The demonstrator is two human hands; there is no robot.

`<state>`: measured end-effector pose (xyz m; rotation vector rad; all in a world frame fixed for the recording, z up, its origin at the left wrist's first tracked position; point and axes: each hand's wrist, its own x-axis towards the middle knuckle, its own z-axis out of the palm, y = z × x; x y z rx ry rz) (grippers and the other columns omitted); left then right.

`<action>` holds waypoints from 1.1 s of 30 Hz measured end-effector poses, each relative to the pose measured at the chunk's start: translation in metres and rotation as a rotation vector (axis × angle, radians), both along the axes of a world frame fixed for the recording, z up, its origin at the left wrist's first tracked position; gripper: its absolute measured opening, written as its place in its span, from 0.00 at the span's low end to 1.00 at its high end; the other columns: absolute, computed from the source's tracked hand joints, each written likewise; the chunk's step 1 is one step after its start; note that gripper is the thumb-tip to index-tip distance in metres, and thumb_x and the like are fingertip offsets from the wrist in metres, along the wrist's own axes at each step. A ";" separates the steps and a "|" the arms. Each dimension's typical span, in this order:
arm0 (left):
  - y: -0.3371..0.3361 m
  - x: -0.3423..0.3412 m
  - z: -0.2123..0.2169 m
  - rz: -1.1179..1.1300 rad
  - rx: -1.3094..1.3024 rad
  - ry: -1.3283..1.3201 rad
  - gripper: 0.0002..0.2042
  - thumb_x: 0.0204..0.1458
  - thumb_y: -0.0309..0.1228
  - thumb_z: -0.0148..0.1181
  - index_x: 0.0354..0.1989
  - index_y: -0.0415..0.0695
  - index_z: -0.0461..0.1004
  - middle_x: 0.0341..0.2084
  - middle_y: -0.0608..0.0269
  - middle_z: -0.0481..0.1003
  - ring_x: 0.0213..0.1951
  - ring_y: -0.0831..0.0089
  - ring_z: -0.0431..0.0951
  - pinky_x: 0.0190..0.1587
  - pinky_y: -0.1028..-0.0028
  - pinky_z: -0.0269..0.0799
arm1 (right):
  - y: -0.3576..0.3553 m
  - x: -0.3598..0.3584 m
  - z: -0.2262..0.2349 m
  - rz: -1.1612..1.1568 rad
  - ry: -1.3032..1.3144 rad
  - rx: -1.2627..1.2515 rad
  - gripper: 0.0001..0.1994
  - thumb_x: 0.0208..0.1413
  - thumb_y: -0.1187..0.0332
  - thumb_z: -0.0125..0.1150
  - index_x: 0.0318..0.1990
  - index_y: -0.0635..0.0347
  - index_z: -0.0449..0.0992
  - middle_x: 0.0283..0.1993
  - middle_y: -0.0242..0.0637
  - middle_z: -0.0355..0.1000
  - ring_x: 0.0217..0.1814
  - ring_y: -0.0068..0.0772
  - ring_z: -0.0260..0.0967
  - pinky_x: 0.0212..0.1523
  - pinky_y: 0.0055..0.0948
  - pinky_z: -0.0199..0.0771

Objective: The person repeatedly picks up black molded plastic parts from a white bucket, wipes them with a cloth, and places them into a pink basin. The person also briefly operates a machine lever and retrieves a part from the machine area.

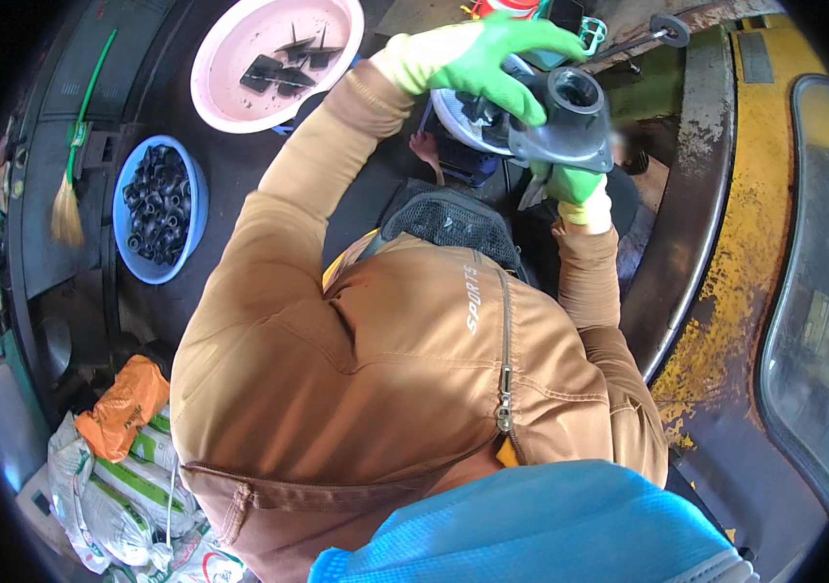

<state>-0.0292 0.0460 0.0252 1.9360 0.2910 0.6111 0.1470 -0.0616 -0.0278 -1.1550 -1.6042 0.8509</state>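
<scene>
My right hand (575,185), in a green and pale yellow glove, holds up a black moulded plastic part (565,136) from below. This part has a flat flange with corner holes and a round, hollow neck facing up. My left hand (497,63), gloved the same way, is stretched over the part's left side with its fingers apart. Its thumb is close to the flange; whether they touch I cannot tell. Beneath the left hand is a white basin (445,115) with black pieces in it, partly hidden by the glove and the part.
A pink basin (215,92) holds several thin black pieces. Left of it stands a blue basin (123,228) full of small black fittings. A green-handled broom (74,146) leans at the far left, above sacks (133,496). On the right is a worn yellow machine panel (764,175) with a window.
</scene>
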 end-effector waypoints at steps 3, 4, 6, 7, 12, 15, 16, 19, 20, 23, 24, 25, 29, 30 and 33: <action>-0.023 0.011 -0.011 0.168 0.154 -0.093 0.39 0.35 0.38 0.75 0.58 0.37 0.66 0.52 0.51 0.73 0.54 0.62 0.73 0.58 0.65 0.66 | 0.004 -0.006 0.004 -0.179 -0.051 0.246 0.20 0.48 0.67 0.68 0.49 0.63 0.73 0.47 0.40 0.74 0.48 0.35 0.73 0.47 0.33 0.73; -0.035 0.021 -0.018 0.267 0.228 -0.160 0.35 0.34 0.36 0.76 0.54 0.38 0.70 0.52 0.51 0.73 0.54 0.62 0.73 0.58 0.66 0.67 | 0.003 -0.012 0.001 -0.226 -0.180 0.405 0.18 0.52 0.67 0.65 0.49 0.62 0.72 0.47 0.40 0.74 0.49 0.36 0.73 0.47 0.33 0.73; -0.053 0.033 -0.030 0.424 0.222 -0.326 0.30 0.34 0.34 0.76 0.48 0.39 0.74 0.50 0.51 0.74 0.52 0.64 0.75 0.56 0.67 0.70 | -0.001 -0.023 -0.003 -0.255 -0.059 0.242 0.18 0.54 0.66 0.61 0.52 0.59 0.70 0.48 0.38 0.73 0.50 0.37 0.73 0.48 0.33 0.72; -0.057 0.035 -0.033 0.446 0.185 -0.394 0.25 0.36 0.33 0.75 0.46 0.41 0.76 0.48 0.52 0.76 0.50 0.64 0.77 0.53 0.67 0.72 | -0.004 -0.025 -0.003 -0.266 -0.022 0.247 0.18 0.54 0.66 0.61 0.52 0.59 0.71 0.47 0.37 0.73 0.50 0.36 0.73 0.47 0.32 0.72; -0.060 0.027 -0.030 0.373 0.082 -0.402 0.22 0.37 0.31 0.75 0.43 0.41 0.76 0.47 0.53 0.77 0.48 0.64 0.77 0.52 0.66 0.73 | -0.008 -0.017 0.009 -0.109 -0.124 0.257 0.18 0.49 0.67 0.64 0.49 0.60 0.72 0.44 0.36 0.74 0.46 0.34 0.73 0.45 0.31 0.73; -0.058 0.020 -0.022 0.263 -0.003 -0.389 0.22 0.37 0.30 0.75 0.43 0.41 0.76 0.47 0.52 0.77 0.48 0.64 0.77 0.52 0.66 0.73 | -0.008 -0.012 0.021 -0.022 -0.148 0.207 0.21 0.42 0.68 0.68 0.46 0.61 0.73 0.40 0.37 0.75 0.42 0.31 0.74 0.43 0.29 0.75; -0.057 0.019 -0.021 0.217 -0.041 -0.376 0.21 0.37 0.30 0.75 0.42 0.41 0.76 0.47 0.52 0.77 0.48 0.64 0.77 0.51 0.66 0.73 | -0.010 -0.011 0.024 -0.006 -0.173 0.201 0.21 0.42 0.68 0.69 0.46 0.61 0.73 0.41 0.37 0.75 0.42 0.31 0.74 0.43 0.30 0.75; -0.057 0.016 -0.018 0.139 0.053 -0.402 0.21 0.37 0.29 0.74 0.42 0.41 0.76 0.47 0.52 0.77 0.48 0.64 0.77 0.52 0.66 0.73 | -0.018 -0.004 0.034 0.083 -0.370 0.066 0.26 0.41 0.69 0.71 0.51 0.57 0.72 0.49 0.35 0.73 0.52 0.33 0.70 0.52 0.33 0.71; -0.057 0.015 -0.017 0.112 0.075 -0.381 0.21 0.37 0.29 0.74 0.42 0.41 0.76 0.48 0.53 0.76 0.48 0.64 0.77 0.52 0.66 0.73 | -0.021 -0.001 0.035 0.119 -0.325 0.012 0.27 0.41 0.68 0.72 0.53 0.57 0.71 0.50 0.35 0.72 0.53 0.33 0.69 0.53 0.33 0.70; -0.053 0.009 -0.011 -0.004 0.069 -0.332 0.20 0.37 0.30 0.73 0.42 0.42 0.76 0.49 0.54 0.76 0.49 0.64 0.77 0.53 0.65 0.72 | -0.023 0.009 0.033 0.266 -0.243 -0.098 0.35 0.39 0.65 0.76 0.59 0.57 0.68 0.57 0.37 0.68 0.60 0.34 0.66 0.59 0.34 0.68; -0.053 0.007 -0.009 -0.048 0.042 -0.302 0.20 0.37 0.30 0.73 0.42 0.42 0.76 0.49 0.55 0.76 0.50 0.64 0.76 0.54 0.65 0.71 | -0.023 0.012 0.030 0.307 -0.252 -0.069 0.35 0.40 0.65 0.76 0.59 0.56 0.67 0.57 0.37 0.68 0.60 0.35 0.66 0.59 0.34 0.67; -0.052 0.005 -0.007 -0.090 0.010 -0.272 0.21 0.37 0.31 0.73 0.42 0.42 0.76 0.49 0.55 0.76 0.50 0.65 0.76 0.54 0.64 0.71 | -0.023 0.015 0.026 0.347 -0.261 -0.038 0.35 0.40 0.64 0.76 0.59 0.56 0.67 0.58 0.37 0.68 0.60 0.35 0.65 0.59 0.34 0.67; -0.048 0.006 -0.007 -0.342 -0.055 -0.194 0.22 0.37 0.33 0.73 0.43 0.42 0.76 0.49 0.53 0.75 0.52 0.62 0.74 0.56 0.63 0.68 | -0.034 0.021 0.007 0.379 -0.514 0.104 0.31 0.47 0.60 0.71 0.60 0.55 0.68 0.59 0.38 0.68 0.61 0.36 0.65 0.61 0.34 0.66; -0.046 0.008 -0.009 -0.412 -0.080 -0.210 0.23 0.37 0.34 0.73 0.44 0.41 0.76 0.49 0.53 0.75 0.53 0.62 0.74 0.56 0.63 0.68 | -0.039 0.020 0.002 0.359 -0.525 0.132 0.30 0.49 0.60 0.70 0.59 0.54 0.69 0.59 0.38 0.68 0.62 0.36 0.65 0.61 0.34 0.66; -0.034 0.010 -0.009 -0.623 -0.175 -0.140 0.25 0.35 0.36 0.74 0.43 0.40 0.75 0.50 0.51 0.74 0.56 0.60 0.71 0.58 0.63 0.66 | -0.037 0.007 -0.010 0.262 -0.540 0.192 0.28 0.46 0.61 0.71 0.56 0.56 0.71 0.56 0.38 0.71 0.59 0.34 0.68 0.58 0.33 0.69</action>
